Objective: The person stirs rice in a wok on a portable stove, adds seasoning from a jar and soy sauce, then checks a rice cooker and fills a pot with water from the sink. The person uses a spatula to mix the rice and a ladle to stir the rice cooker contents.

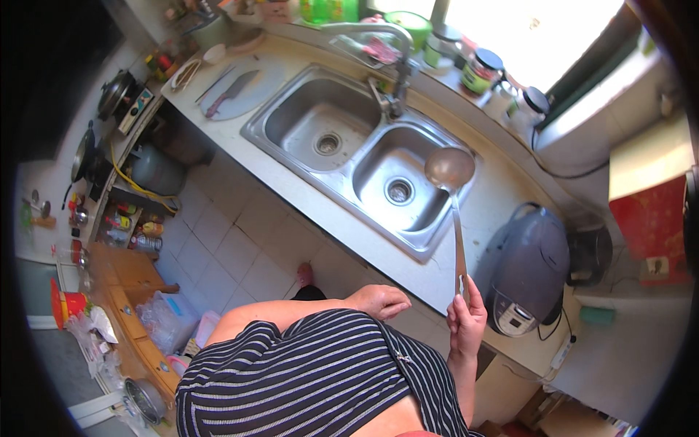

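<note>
My right hand [467,314] grips the handle end of a long metal ladle [460,240]. The ladle's round bowl hangs over the far right corner of the right basin of a stainless-steel double sink [349,176]. Against the front of my body, short of the counter edge, my left hand [379,302] has its fingers curled together, with nothing visible in it. A gooseneck tap [403,71] rises behind the sink, its spout swung over to the left. No water shows in either basin.
Right of the ladle stands a dark rice cooker [527,262]. A kitchen knife [235,90] lies on a round cutting board [267,90] left of the sink. Lidded jars [481,71] line the windowsill. A gas cylinder [158,168] sits below the stove [135,111] at left.
</note>
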Demonstrator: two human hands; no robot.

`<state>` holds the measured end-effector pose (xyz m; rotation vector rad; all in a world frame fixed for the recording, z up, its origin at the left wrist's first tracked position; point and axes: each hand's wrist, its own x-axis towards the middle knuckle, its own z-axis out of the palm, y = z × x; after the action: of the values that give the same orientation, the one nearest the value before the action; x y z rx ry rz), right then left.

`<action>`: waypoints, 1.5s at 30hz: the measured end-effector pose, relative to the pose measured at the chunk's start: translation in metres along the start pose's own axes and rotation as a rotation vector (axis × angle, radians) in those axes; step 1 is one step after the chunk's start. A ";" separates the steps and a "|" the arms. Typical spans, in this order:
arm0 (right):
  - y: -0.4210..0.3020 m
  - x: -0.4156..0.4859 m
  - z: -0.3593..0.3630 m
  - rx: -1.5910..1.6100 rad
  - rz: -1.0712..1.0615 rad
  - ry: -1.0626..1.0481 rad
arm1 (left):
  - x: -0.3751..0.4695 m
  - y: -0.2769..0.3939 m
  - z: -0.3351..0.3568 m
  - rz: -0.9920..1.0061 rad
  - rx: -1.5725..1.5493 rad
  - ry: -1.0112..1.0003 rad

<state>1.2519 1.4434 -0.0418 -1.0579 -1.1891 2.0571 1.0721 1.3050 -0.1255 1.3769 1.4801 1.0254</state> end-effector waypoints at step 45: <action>0.243 0.416 0.627 -1.074 -0.619 0.152 | -0.290 -0.196 -0.468 -0.580 -0.224 0.909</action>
<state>0.4854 1.3527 -0.2153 -1.0197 -2.2492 0.7849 0.5777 0.9956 -0.1542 0.2251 2.1351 1.4307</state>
